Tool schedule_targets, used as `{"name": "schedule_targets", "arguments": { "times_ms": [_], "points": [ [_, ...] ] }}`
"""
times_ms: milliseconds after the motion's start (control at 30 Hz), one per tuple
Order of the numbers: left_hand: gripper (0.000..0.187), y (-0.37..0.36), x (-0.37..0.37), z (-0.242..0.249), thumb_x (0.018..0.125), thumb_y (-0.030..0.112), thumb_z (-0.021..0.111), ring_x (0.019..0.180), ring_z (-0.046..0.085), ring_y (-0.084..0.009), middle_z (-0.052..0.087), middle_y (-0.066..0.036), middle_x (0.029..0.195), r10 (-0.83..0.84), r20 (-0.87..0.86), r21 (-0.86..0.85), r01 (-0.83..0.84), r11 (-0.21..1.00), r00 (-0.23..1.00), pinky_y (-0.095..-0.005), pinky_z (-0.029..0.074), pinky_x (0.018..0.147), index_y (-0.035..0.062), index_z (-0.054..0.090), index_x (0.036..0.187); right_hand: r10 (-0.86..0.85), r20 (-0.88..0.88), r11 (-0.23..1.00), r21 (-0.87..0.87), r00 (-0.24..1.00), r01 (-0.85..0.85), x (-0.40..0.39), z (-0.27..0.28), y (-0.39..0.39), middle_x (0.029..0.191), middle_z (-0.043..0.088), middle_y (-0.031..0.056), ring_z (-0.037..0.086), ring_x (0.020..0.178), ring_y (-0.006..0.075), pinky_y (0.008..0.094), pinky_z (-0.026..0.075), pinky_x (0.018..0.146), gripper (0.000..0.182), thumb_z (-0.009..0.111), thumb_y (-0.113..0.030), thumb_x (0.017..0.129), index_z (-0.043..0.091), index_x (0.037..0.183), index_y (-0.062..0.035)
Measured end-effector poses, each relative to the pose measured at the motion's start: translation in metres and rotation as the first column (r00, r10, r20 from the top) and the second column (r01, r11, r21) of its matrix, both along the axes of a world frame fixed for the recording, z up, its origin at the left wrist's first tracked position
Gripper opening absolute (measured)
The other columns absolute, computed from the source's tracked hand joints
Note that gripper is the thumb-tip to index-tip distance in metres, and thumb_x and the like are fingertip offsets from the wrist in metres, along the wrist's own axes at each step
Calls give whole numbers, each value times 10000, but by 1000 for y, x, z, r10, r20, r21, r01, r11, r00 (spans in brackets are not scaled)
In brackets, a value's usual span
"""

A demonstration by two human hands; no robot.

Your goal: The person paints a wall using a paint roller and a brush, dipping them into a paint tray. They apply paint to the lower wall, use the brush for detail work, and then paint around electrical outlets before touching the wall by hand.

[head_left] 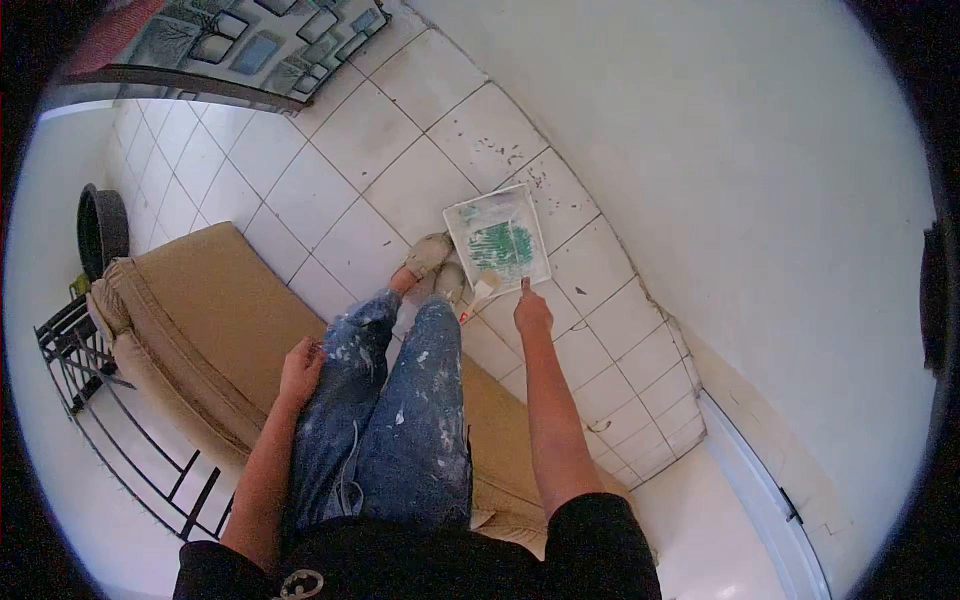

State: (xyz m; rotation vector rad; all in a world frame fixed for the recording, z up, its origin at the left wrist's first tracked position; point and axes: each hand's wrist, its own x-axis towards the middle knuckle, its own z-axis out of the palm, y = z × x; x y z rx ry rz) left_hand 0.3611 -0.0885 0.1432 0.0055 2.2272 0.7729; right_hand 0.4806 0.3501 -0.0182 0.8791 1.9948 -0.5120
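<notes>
A white paint tray (498, 240) with green and white paint in it lies on the tiled floor in front of my shoes. My right hand (533, 310) is at the tray's near right edge, its thumb reaching to the rim; the other fingers are curled, and what they grip is too small to tell for certain. A brush (483, 290) with pale bristles rests over the tray's near left edge, its handle toward my knee. My left hand (301, 372) lies against my paint-spotted jeans (345, 400) at the thigh, its fingers partly hidden.
Beneath me is a brown sofa (220, 320). A black metal rack (85, 370) and a dark round tub (103, 232) are at the left. A patterned panel (255, 45) is at the top left. The pale wall (720, 180) runs along the right, with paint flecks on the floor beside it.
</notes>
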Motion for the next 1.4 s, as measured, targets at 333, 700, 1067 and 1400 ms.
{"name": "schedule_targets", "arguments": {
  "times_ms": [333,700,1067,1400],
  "points": [
    [194,-3,3,-7,877,72,564,806,626,-236,642,-124,869,-12,21,-44,13,999,1000,-347,495,749,16,600,1060,93,98,996,-5,991,-93,-3,19,14,1160,637,154,653,1035,290,437,549,821,612,452,-129,943,246,1514,-210],
    [219,-1,0,-5,870,50,550,797,635,-236,660,-129,888,45,47,-45,-43,998,998,-350,499,742,-6,590,1077,162,49,985,48,986,-164,-8,25,26,1030,678,134,681,935,265,428,558,754,608,480,-135,937,281,1505,-214],
    [229,1,1,-6,877,75,555,815,642,-244,662,-138,871,20,40,-43,-18,999,999,-358,496,745,2,590,1092,100,2,994,33,995,-100,8,12,39,1043,664,137,667,941,295,455,547,771,570,438,-174,956,285,1498,-262],
    [238,5,1,-4,888,136,580,800,629,-260,643,-151,862,17,86,-53,-12,999,996,-367,494,753,10,594,1090,-41,145,999,-1,989,42,-23,33,-2,1170,627,187,640,1053,314,443,535,857,602,426,-161,949,225,1516,-157]
  ]
}}
